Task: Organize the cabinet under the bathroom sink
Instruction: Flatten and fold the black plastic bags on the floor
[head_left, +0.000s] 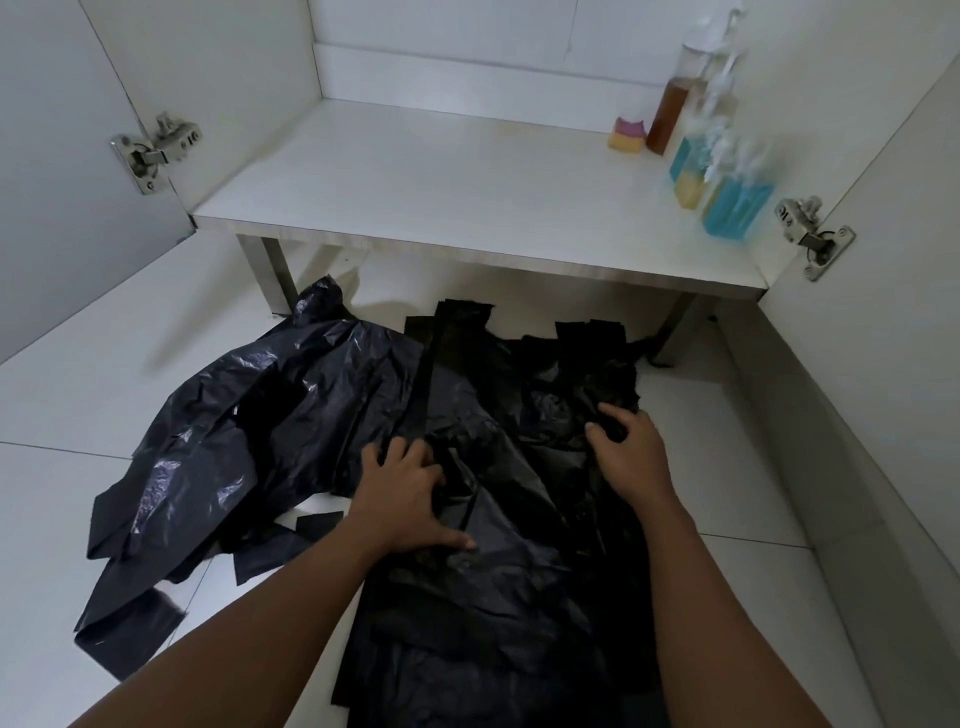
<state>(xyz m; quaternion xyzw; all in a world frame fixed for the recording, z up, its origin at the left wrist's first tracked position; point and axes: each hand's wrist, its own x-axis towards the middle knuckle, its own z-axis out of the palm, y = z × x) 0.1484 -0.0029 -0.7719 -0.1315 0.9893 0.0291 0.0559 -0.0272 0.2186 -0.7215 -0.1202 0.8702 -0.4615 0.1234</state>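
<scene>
the black plastic bags (467, 597) lie in a loose pile on the white tiled floor (62, 493), in front of the open cabinet. the left hand (410, 499) is spread flat and presses on the pile. the right hand (631, 449) has the fingers curled, and it seems to pinch an edge of one bag. the step in hand looks like flattening the bags for folding. next, i think, the pile needs to be smoothed and folded, then put on the cabinet shelf (415, 171), where the bottles (727, 176) stand at the right side.
</scene>
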